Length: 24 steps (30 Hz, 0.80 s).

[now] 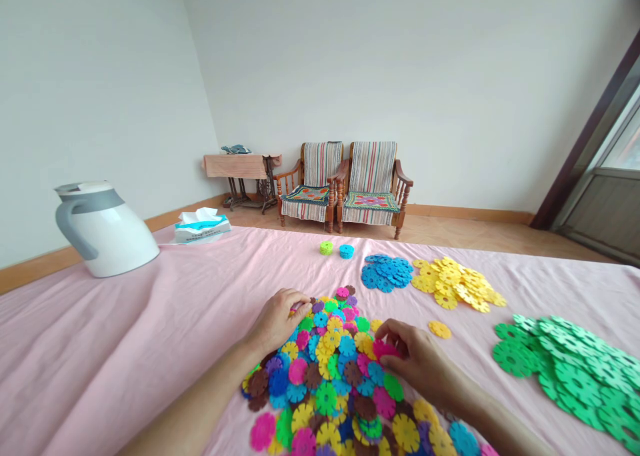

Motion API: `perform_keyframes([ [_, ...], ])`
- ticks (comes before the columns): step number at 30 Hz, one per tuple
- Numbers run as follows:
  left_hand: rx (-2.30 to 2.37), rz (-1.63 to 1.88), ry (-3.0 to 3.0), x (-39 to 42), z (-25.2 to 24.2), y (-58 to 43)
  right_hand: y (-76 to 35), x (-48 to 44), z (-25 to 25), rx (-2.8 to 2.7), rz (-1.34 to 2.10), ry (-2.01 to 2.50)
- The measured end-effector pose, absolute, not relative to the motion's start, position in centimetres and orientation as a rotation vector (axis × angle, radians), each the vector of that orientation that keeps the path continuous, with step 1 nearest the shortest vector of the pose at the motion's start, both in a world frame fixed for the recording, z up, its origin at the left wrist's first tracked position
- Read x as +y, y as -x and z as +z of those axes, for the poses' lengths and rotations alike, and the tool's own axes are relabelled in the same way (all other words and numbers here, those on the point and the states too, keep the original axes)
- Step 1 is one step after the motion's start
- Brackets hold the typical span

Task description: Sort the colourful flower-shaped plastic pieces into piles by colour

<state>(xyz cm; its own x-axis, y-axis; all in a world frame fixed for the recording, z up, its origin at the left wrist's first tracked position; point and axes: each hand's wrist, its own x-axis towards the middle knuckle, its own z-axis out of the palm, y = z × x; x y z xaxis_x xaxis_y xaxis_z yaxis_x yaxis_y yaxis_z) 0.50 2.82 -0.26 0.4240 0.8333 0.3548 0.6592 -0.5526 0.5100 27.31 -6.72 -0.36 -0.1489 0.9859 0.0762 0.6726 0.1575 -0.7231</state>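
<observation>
A heap of multicoloured plastic snowflake discs [326, 397] with notched edges lies between my hands on a pink cloth. My left hand [277, 319] is at the heap's far left edge, its fingers curled in. Small coloured edges show between its thumb and fingers, but what it holds is not clear. At the heap's right side, my right hand [417, 356] pinches a pink disc [384, 349] between thumb and fingers. A single yellow disc [439, 329] lies apart on the cloth, just beyond that hand.
Sorted piles of blue discs [386, 273], yellow discs [457, 283] and green discs [583, 369] lie right of the heap. Two short stacks, lime [326, 248] and blue [346, 251], stand farther back. A white jug [117, 236] and tissue box [202, 228] are at left.
</observation>
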Motion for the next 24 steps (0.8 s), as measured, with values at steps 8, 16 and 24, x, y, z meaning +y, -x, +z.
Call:
perform_keyframes([
  [8,1.303,1.021,-2.417,2.4,0.5,-1.0,-28.7,-6.0,-1.2,-1.646,0.809,1.515],
  [16,1.004,1.046,-2.377,-2.5,2.7,-4.5,-26.2,-6.9,0.1,-1.513,0.908,1.329],
  [24,0.988,0.952,-2.305,-4.3,2.8,-6.2,-23.7,-7.5,-0.2,-1.54,0.916,1.255],
])
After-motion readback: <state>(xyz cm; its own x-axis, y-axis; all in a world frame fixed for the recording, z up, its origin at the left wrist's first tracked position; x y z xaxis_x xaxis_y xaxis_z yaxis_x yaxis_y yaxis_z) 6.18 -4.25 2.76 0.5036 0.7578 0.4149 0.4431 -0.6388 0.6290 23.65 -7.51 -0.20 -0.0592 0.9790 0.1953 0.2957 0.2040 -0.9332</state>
